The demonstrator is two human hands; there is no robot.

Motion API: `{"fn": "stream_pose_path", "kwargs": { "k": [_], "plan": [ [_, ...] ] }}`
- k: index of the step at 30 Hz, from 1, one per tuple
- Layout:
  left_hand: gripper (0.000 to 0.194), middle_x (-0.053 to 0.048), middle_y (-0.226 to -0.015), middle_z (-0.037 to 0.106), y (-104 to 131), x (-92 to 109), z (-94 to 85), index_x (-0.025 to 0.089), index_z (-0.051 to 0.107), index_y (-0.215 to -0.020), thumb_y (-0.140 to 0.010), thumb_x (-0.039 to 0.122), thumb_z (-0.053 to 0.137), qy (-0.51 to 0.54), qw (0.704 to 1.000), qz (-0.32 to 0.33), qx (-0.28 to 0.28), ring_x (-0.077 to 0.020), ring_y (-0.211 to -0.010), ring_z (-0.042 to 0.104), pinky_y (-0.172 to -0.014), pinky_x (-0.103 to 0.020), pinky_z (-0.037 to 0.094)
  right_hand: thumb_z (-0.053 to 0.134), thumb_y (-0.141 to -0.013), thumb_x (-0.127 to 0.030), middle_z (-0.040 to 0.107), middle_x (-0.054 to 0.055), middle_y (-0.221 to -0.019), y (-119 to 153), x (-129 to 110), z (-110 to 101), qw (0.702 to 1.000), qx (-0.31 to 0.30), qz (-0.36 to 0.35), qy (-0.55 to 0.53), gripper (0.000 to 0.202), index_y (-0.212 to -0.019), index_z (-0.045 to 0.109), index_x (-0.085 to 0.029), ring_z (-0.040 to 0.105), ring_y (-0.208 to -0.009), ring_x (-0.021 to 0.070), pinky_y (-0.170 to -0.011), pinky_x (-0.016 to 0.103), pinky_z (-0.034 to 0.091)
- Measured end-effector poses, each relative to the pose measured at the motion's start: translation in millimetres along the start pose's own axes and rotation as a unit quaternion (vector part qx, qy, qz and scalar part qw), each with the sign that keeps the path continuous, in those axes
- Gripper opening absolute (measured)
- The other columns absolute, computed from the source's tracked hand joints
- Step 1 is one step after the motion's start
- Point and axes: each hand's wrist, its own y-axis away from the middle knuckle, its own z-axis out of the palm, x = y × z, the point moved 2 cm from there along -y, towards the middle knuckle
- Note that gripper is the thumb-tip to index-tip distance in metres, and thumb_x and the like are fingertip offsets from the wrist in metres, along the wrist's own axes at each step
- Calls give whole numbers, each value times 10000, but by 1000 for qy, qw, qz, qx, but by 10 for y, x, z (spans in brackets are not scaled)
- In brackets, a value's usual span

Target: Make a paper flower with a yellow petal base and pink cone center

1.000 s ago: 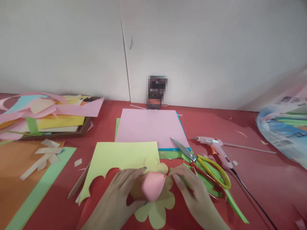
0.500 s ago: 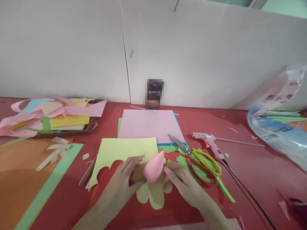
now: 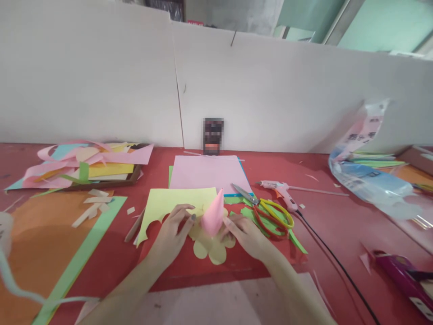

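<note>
A pink paper cone (image 3: pixel 214 214) stands point up over a pale yellow flower-shaped paper (image 3: pixel 216 253) on the red table. At its left, my left hand (image 3: pixel 177 225) has its thumb and forefinger apart, with nothing between them. My right hand (image 3: pixel 241 232) is closed at the lower right of the cone, thumb against its edge; the cone hides some of those fingertips. Behind my left hand lies a yellow sheet (image 3: pixel 179 197) with scalloped cutouts.
Scissors (image 3: pixel 256 201) with red and yellow handles rest on green scraps, beside a pink glue gun (image 3: pixel 286 196) with a black cord. A tray of coloured paper (image 3: pixel 111 169) sits at left, a plastic bag (image 3: pixel 372 180) at right, a purple power strip (image 3: pixel 401 277) lower right.
The view has tilted up and shifted right. My left thumb and fingers have drawn away from the cone. The cone stands more upright, with my right hand still at its side.
</note>
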Motion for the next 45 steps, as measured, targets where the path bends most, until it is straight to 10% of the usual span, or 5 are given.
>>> {"fn": "stream_pose_path", "kwargs": {
  "k": [16,25,35,45],
  "plan": [
    [241,-41,-925,560,-18,-111,18,189,544,-729,-853,287,363,10,999,9,35,-160,-846,554,-766,-301,448,243,-904,-449,480,-16,-527,-33,24,32,998,24,13,56,483,-742,621,-196,539,-593,151,-599,234,373],
    [294,-5,-1160,577,110,82,129,278,531,-1109,-862,252,375,-102,963,194,-154,-162,-1107,475,-1041,-418,236,236,-924,-385,475,-29,-531,-41,81,57,998,30,28,50,410,-769,570,-203,492,-526,117,-531,217,342],
    [315,-49,-1226,520,16,-220,103,209,482,-1133,-865,301,343,-237,970,37,34,-189,-1182,405,-1043,-457,205,223,-924,-384,472,-26,-499,-41,58,58,997,41,37,51,432,-744,573,-204,491,-507,122,-515,218,348],
    [319,-33,-1257,482,24,-224,116,243,441,-1145,-836,304,395,-236,971,35,9,-181,-1195,387,-1043,-450,192,354,-886,-324,558,35,-773,-23,194,-44,949,238,27,203,269,-739,535,-190,528,-651,146,-611,246,368]
  ]
}}
